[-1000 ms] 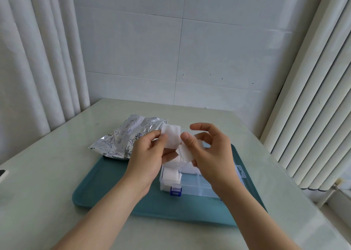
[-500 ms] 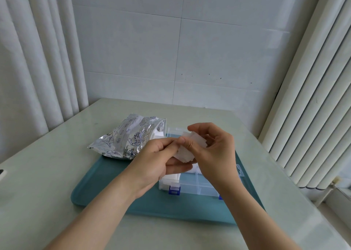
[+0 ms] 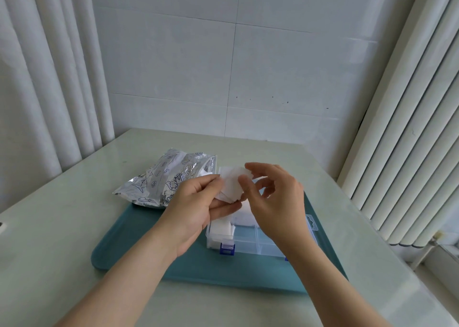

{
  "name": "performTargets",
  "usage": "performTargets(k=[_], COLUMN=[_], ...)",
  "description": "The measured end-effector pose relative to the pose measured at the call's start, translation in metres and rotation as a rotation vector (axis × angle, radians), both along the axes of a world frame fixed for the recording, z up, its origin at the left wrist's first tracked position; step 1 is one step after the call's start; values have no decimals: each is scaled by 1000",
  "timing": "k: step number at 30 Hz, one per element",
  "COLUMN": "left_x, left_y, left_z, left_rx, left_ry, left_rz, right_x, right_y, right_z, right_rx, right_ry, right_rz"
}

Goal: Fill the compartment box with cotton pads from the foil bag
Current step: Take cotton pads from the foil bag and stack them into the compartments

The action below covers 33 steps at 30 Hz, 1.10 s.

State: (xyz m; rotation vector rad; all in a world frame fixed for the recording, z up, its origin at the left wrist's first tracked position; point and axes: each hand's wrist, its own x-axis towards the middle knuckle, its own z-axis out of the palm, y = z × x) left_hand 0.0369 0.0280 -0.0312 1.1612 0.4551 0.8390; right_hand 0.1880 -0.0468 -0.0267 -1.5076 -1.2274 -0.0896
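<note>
Cotton pads [image 3: 231, 183]: I read a small sheaf of thin, square, white sheets, matte and slightly fanned, with one corner lifted toward the far side. They are held in the air between both hands, above the far part of the compartment box and just beside the mouth of the foil bag.

Left hand [image 3: 196, 202]: thumb and curled fingers pinch the lower left of the sheaf. Right hand [image 3: 275, 202]: thumb and forefinger pinch its upper right edge, with the other fingers loosely bent behind. How many sheets each hand holds I cannot tell.

Compartment box [image 3: 260, 248]: clear plastic, lid open, divided into cells, with a blue latch [image 3: 227, 249] on the near wall. It sits on the right half of a teal tray [image 3: 149, 239]. The near-left cell holds stacked pads [image 3: 221, 228]. More white shows in the cells behind, partly hidden by the hands. The near middle cell shows the teal of the tray through it.

Foil bag [image 3: 161, 180]: crinkled silver with printed line drawings, lying on its side across the tray's far-left corner, its open mouth facing the hands.

Surroundings: pale green table [image 3: 62, 227], a white curtain [image 3: 49, 78] at left, vertical blinds [image 3: 409, 128] at right, and a tiled wall [image 3: 223, 66] behind.
</note>
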Motion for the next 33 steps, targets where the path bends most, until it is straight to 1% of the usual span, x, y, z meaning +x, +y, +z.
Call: performTargets(k=[5,12,16,20,22,25,27,29,31,33], left_x=[0,-2,-3,-2,-2,-3,-4,-4,-4,-4], left_y=[-1,-2,-1,0,1,4,5,5,4,3], left_z=[-1,1,1,1,0,-1,-1,-1,-2,-2], left_rx=[47,127,123,102,97,80,83,110,130,138], left_ry=[69,140,149,144,140,136,149,180,203,213], left_rz=[42,37,43,51,75,121,121,78,22,-10], right_x=[4,9,9,11,14,20,23,21,19,17], right_y=[1,-1,-1,-2,-2,-4,-7,-9,-8,-5], right_z=[1,3,3,3,5,11,15,16,13,8], right_rx=[-7,-43,-56,-48,-27,66,102,60,-13,-67], right_ry=[92,50,48,85,122,235,324,375,313,230], right_rz=[28,44,44,83,79,108,210,341,367,300])
